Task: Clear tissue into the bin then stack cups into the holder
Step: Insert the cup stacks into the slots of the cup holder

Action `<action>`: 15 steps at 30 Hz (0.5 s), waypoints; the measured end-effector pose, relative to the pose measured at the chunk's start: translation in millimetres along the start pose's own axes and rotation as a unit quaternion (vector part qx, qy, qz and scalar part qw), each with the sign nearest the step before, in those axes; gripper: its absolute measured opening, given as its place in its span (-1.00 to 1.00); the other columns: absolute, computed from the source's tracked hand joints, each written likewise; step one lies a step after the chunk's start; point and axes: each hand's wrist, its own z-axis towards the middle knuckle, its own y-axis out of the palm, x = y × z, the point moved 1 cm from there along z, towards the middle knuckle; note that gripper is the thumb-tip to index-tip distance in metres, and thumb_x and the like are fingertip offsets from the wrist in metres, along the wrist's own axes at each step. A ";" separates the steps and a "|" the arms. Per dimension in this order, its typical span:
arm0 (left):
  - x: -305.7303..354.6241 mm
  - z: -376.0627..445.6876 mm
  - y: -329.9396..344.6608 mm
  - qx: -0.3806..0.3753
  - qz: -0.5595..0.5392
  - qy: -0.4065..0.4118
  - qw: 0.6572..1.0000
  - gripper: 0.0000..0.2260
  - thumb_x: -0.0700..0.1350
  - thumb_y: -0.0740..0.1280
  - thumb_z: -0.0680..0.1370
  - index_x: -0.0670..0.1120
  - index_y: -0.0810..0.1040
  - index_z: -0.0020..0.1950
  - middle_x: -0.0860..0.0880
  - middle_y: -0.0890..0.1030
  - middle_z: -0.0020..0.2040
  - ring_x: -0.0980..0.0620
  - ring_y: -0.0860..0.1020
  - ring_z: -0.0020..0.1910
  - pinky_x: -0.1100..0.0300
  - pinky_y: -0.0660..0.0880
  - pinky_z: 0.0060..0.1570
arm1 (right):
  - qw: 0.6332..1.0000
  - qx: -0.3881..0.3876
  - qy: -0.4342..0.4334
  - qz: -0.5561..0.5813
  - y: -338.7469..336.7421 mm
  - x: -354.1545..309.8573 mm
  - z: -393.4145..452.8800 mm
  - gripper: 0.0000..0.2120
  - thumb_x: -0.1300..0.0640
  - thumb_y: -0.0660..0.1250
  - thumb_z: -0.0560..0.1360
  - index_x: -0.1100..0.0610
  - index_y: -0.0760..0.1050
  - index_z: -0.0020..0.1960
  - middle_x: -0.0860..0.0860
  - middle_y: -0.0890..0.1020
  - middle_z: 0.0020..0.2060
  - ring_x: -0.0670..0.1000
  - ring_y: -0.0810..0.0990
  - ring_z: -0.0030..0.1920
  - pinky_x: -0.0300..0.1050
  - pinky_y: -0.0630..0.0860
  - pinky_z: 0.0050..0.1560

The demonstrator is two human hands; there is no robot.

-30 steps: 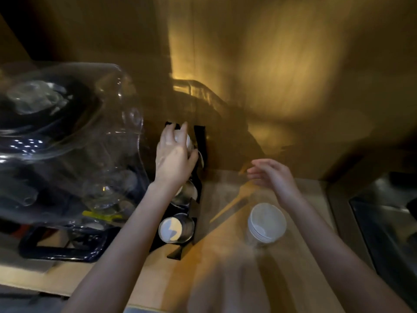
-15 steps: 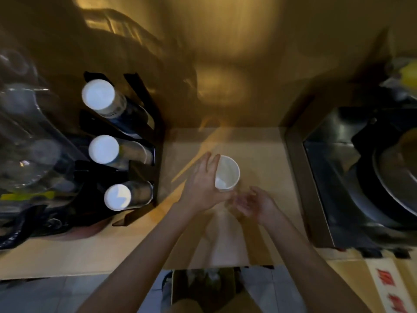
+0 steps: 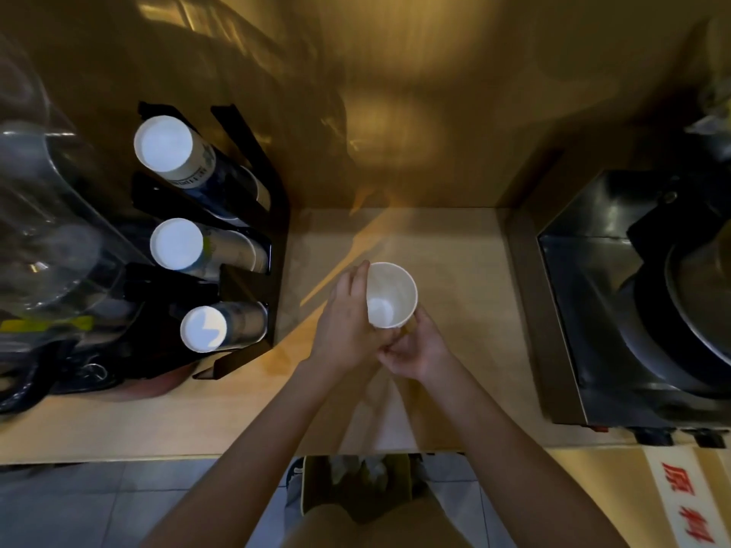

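Note:
A white paper cup (image 3: 389, 294) is held over the middle of the wooden counter (image 3: 455, 247), tilted so its open mouth faces me. My left hand (image 3: 348, 326) wraps its left side. My right hand (image 3: 415, 352) grips its base from below. To the left stands a black cup holder (image 3: 253, 183) with three stacks of cups lying in it, their white bottoms toward me: the top stack (image 3: 164, 143), the middle stack (image 3: 177, 243) and the bottom stack (image 3: 203, 328). Below the counter edge a cardboard bin (image 3: 356, 484) holds crumpled white tissue.
A large clear water bottle (image 3: 43, 215) fills the far left beside the holder. A black metal appliance (image 3: 641, 294) occupies the right of the counter. A wooden wall (image 3: 395, 92) closes off the back. Grey floor tiles (image 3: 99, 504) lie below.
My left hand left the holder's top stack and came to the cup at the counter's middle. My right hand has moved under the cup's base. The cup is now lifted and tilted toward me.

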 end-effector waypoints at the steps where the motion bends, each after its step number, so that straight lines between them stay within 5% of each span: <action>1: 0.5 -2.2 -3.2 0.011 -0.010 0.003 1.000 -0.08 0.01 0.53 0.25 -0.12 0.09 0.46 -0.12 0.28 0.39 -0.10 0.31 0.35 0.05 0.38 0.21 | 1.000 -0.007 -0.001 0.006 1.2 -0.1 -0.3 -0.49 -0.19 0.24 0.43 0.31 0.51 -0.13 0.17 0.61 -0.37 0.11 0.62 -0.43 -0.15 0.58 -0.47; 5: 5.2 -13.3 -21.8 0.082 -0.047 0.020 0.995 -0.13 -0.02 0.54 0.24 -0.13 0.17 0.43 -0.13 0.32 0.31 -0.01 0.37 0.26 0.32 0.35 0.09 | 0.999 -0.048 -0.010 -0.004 12.7 -1.9 -8.8 -0.46 -0.18 0.33 0.36 0.33 0.52 -0.06 0.16 0.60 -0.33 0.05 0.47 -0.29 -0.20 0.58 -0.29; 8: 6.7 -23.2 -43.9 0.152 -0.077 0.059 0.984 -0.15 0.06 0.54 0.22 -0.14 0.23 0.39 -0.08 0.34 0.24 0.20 0.32 0.18 0.56 0.26 0.11 | 0.991 -0.110 -0.043 -0.069 32.3 -4.9 -27.5 -0.43 -0.21 0.28 0.41 0.30 0.50 0.08 0.18 0.67 -0.26 0.11 0.64 -0.28 -0.11 0.63 -0.31; 11: 7.2 -37.2 -67.7 0.197 -0.145 0.067 0.967 -0.19 0.19 0.47 0.21 -0.10 0.26 0.34 -0.03 0.35 0.22 0.16 0.36 0.22 0.39 0.38 0.17 | 0.973 -0.183 -0.079 -0.117 54.7 -5.3 -50.3 -0.40 -0.17 0.28 0.41 0.24 0.41 0.28 0.16 0.64 -0.05 0.10 0.68 -0.17 -0.09 0.62 -0.30; 15: 2.1 -59.5 -93.4 0.266 -0.210 0.059 0.939 -0.35 0.08 0.49 0.23 0.01 0.32 0.24 -0.05 0.45 0.19 0.01 0.46 0.20 0.13 0.49 0.13 | 0.923 -0.283 -0.141 -0.220 82.3 6.2 -73.2 -0.27 -0.09 0.41 0.31 0.09 0.28 0.40 0.15 0.50 0.28 0.13 0.56 0.15 0.07 0.60 -0.12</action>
